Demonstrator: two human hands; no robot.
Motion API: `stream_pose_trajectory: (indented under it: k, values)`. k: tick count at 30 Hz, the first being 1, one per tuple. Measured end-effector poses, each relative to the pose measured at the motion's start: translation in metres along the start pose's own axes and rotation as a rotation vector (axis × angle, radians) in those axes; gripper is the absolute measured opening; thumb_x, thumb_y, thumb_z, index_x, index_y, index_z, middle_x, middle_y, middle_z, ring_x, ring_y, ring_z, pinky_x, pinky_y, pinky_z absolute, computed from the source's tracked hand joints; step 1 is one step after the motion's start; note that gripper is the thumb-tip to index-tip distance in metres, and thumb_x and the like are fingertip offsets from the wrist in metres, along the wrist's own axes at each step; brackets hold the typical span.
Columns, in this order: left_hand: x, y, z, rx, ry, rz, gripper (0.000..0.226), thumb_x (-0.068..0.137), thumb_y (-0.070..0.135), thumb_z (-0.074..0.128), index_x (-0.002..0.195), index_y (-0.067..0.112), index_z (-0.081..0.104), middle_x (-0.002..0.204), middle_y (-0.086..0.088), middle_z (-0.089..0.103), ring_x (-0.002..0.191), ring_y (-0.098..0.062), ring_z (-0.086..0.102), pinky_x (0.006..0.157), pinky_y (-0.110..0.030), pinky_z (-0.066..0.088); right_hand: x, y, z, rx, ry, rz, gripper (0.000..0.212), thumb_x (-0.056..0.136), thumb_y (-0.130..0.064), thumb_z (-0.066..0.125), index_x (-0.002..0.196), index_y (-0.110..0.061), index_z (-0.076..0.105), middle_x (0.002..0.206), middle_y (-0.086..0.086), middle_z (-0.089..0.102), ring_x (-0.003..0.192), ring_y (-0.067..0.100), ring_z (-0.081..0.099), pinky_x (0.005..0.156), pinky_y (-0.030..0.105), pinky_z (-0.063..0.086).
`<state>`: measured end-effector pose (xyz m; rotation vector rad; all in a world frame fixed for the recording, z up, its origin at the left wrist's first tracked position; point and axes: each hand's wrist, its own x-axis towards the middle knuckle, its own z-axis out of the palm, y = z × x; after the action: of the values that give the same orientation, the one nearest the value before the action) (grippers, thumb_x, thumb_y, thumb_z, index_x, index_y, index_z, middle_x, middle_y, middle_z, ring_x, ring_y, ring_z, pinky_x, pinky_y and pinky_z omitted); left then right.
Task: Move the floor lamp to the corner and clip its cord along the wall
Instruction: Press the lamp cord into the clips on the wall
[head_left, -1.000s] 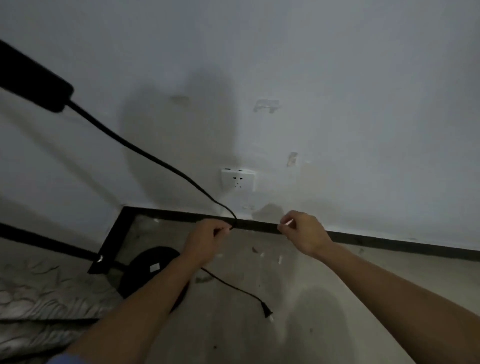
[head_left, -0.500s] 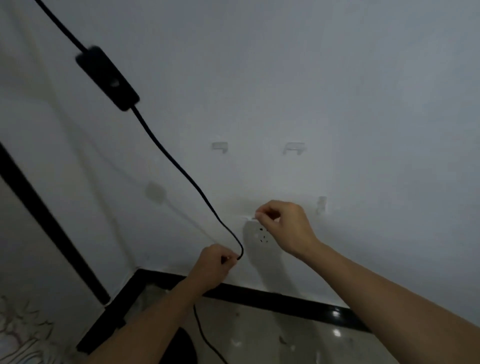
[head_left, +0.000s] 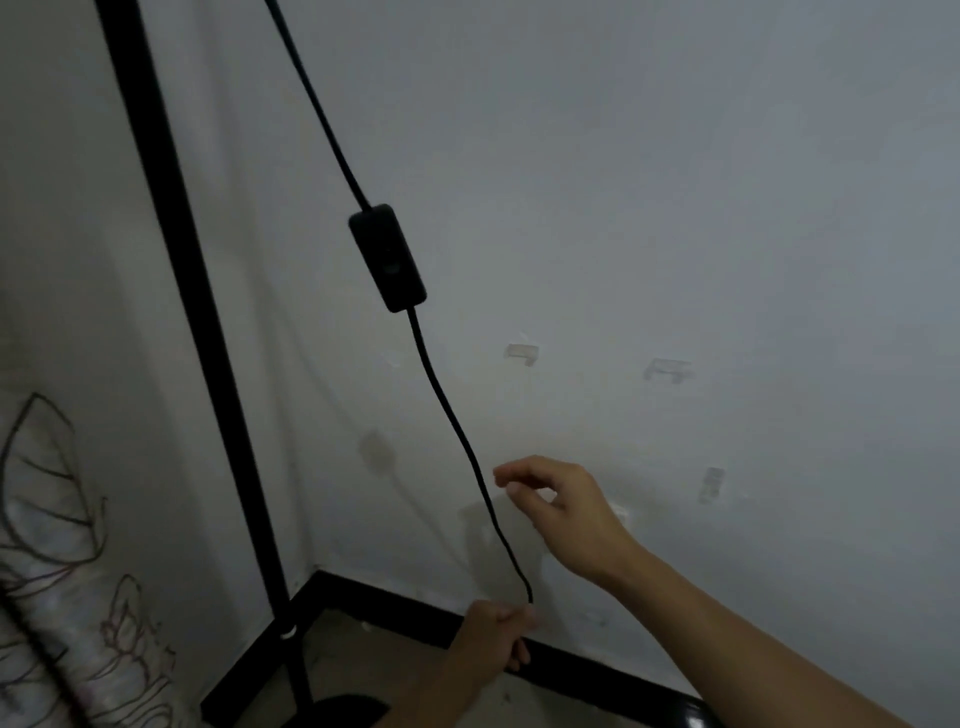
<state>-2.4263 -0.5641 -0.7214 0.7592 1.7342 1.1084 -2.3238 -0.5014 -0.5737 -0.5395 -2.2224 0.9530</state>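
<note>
Since lamp stands cornered: lamp pole done.
Cord: unclipped; wall clips empty at two o'clock.
Left hand: grip closed on cord.
Right hand: grip open, empty.

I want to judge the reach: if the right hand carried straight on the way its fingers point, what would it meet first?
Most likely the black cord, which runs just past the fingertips of the right hand; depth is unclear, so it might pass in front.

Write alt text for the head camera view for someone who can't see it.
A left hand pinches a black lamp cord near the floor while the right hand reaches toward it, fingers loosely open. The cord, with an inline switch, hangs in front of a white wall bearing clear clips, beside the lamp pole.
</note>
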Motion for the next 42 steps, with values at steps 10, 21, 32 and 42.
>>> stream_pose_trajectory:
  k: [10,21,32,42]
  values:
    - [0.003,-0.024,-0.021,-0.098,0.02,-0.06,0.029,0.085,0.033,0.064,0.072,0.009,0.074,0.042,-0.003,0.044,0.038,-0.015,0.035,0.043,-0.022,0.025,0.01,-0.012,0.003,0.141,0.037,-0.092,0.021,0.1,-0.019,0.047,0.093,-0.013,0.066,0.068,0.0,0.065,0.068,0.014,0.065,0.064,0.021,0.046]
    - [0.002,0.048,-0.086,-0.038,0.237,0.201,0.01,0.084,0.014,0.067,0.075,0.014,0.068,0.063,-0.006,0.06,0.054,-0.014,0.052,0.053,-0.021,0.04,0.011,0.039,-0.061,0.231,0.278,0.228,0.028,0.099,-0.028,0.051,0.083,-0.02,0.073,0.053,-0.009,0.053,0.047,0.008,0.047,0.049,0.025,0.043]
    - [-0.061,0.218,-0.089,-0.267,0.184,0.828,0.022,0.085,0.012,0.059,0.104,0.019,0.069,0.053,-0.003,0.049,0.051,-0.013,0.046,0.051,-0.024,0.048,0.029,-0.01,-0.036,-0.082,-0.025,0.31,0.033,0.093,-0.033,0.058,0.074,-0.015,0.077,0.051,-0.002,0.047,0.039,0.009,0.034,0.042,0.021,0.031]
    - [-0.04,0.197,-0.106,-0.172,0.126,0.774,0.013,0.088,0.011,0.06,0.089,0.0,0.069,0.056,-0.003,0.064,0.051,-0.016,0.061,0.052,-0.025,0.053,0.062,-0.031,-0.059,-0.138,0.021,0.28,0.031,0.089,-0.033,0.066,0.071,-0.009,0.075,0.049,-0.005,0.05,0.041,0.007,0.038,0.04,0.015,0.033]
